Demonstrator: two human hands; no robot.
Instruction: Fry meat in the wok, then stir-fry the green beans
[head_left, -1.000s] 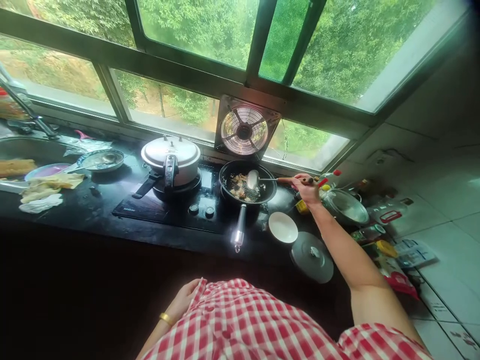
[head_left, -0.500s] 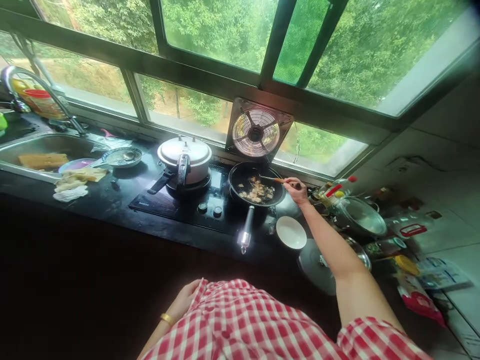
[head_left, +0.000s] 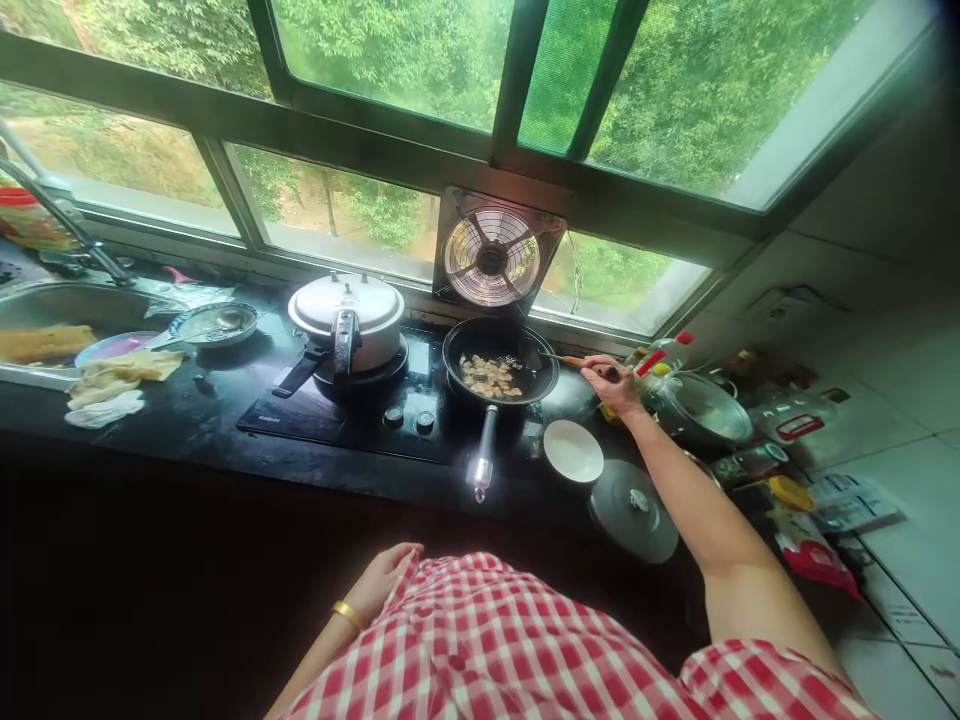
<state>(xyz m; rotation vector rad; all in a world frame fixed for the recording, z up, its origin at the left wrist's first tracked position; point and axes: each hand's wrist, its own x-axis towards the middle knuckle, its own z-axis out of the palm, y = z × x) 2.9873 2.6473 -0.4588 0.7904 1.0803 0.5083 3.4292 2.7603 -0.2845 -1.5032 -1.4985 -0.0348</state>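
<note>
My right hand point(head_left: 611, 384) is closed round the wooden handle of a spatula point(head_left: 574, 361). Its metal end reaches over the right side of a black frying pan point(head_left: 541, 388); the tip is hard to make out. Browned pieces of food point(head_left: 491, 376) lie in the left and middle of the pan, with bubbling oil beside them. The pan's grey handle point(head_left: 485, 452) points toward me. Low in front of my body, my left hand point(head_left: 384, 580), a gold bangle at its wrist, is closed at the edge of the red checked shirt point(head_left: 480, 625); its fingertips are partly hidden.
A pressure cooker point(head_left: 346, 315) stands left of the pan. On the right are a white bowl point(head_left: 573, 451), a grey lid point(head_left: 636, 510), a glass-like pot point(head_left: 701, 408) and bottles. Cloths point(head_left: 112, 385), a plate point(head_left: 217, 325) and the sink point(head_left: 52, 290) are left. A fan point(head_left: 492, 255) sits behind.
My right hand has drawn the spatula rightward, away from the food. The food pieces now lie more to the left and middle of the pan. The view has shifted slightly.
</note>
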